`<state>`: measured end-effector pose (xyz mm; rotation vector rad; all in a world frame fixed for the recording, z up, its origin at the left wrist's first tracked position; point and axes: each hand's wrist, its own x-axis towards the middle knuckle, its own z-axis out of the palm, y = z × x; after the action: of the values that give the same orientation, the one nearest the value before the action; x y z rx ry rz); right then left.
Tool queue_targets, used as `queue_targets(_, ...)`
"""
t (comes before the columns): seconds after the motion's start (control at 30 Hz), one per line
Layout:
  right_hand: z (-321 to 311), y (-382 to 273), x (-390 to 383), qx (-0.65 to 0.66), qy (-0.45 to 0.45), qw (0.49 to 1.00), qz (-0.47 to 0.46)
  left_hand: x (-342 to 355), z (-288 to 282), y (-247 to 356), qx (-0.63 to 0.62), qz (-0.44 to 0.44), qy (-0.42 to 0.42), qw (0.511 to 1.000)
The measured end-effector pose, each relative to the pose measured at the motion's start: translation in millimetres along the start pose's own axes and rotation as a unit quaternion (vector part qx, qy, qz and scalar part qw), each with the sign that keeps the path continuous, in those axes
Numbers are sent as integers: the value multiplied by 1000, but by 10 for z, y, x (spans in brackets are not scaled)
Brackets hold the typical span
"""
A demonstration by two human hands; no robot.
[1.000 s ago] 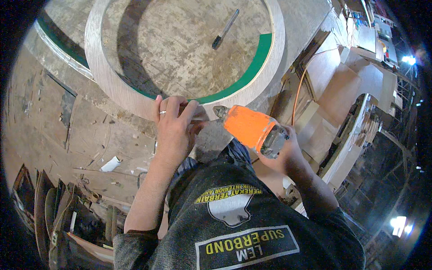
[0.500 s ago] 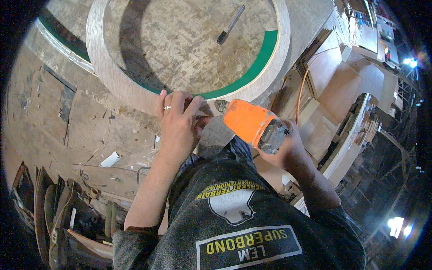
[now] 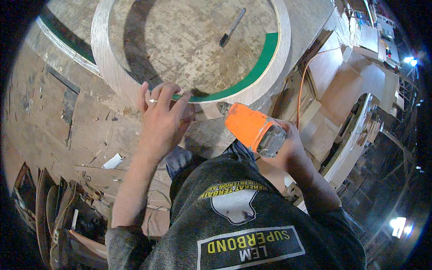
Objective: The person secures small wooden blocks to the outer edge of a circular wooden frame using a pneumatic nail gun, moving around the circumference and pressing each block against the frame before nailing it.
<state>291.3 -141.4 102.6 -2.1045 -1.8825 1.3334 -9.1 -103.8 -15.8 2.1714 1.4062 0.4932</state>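
Observation:
A pale plywood ring [image 3: 104, 49] lies in front of me, with a green strip [image 3: 269, 50] along part of its inner edge. My left hand [image 3: 162, 114], with a ring on one finger, is curled over the near rim. Its fingertips are against the inner side by the green strip; the thumb is mostly hidden. In my right hand [image 3: 293, 146] is an orange nail gun [image 3: 247, 123], its grip hidden beneath the body. The tool's nose points at the near rim, just right of my left hand, and I cannot tell whether it touches.
A black marker pen [image 3: 233, 28] lies inside the ring on the worn tabletop. Another curved piece with a green side [image 3: 67, 38] is at the far left. An orange hose [image 3: 300, 92] runs on the right near stacked boards [image 3: 333, 94]. Offcuts [image 3: 49, 193] stand at lower left.
My left hand has slid left along the near rim. The plywood ring has shifted slightly, its left side moving right. The nail gun has barely moved and stays in my right hand.

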Motion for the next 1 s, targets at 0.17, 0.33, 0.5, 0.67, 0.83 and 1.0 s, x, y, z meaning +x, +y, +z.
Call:
queue_targets(0.17, -7, 49, -68, 30, -57, 993, 103, -33, 99, -130, 42, 64, -19, 997)
queue_targets(0.33, -22, -54, -32, 71, -39, 996, 23, -57, 231, -194, 66, 84, 27, 994)
queue_targets(0.5, -37, -77, -7, 113, -38, 991, 55, -52, 249, -200, 80, 106, 70, 989)
queue_targets(0.67, -34, -79, -38, 114, -53, 986, 105, -58, 260, -207, 75, 106, 77, 989)
queue_targets(0.83, -21, -106, -28, 126, -62, 980, 138, -51, 241, -216, 72, 105, 69, 989)
queue_targets(1.0, 8, 5, -59, 51, -63, 991, 105, -50, 217, -217, 76, 112, 77, 988)
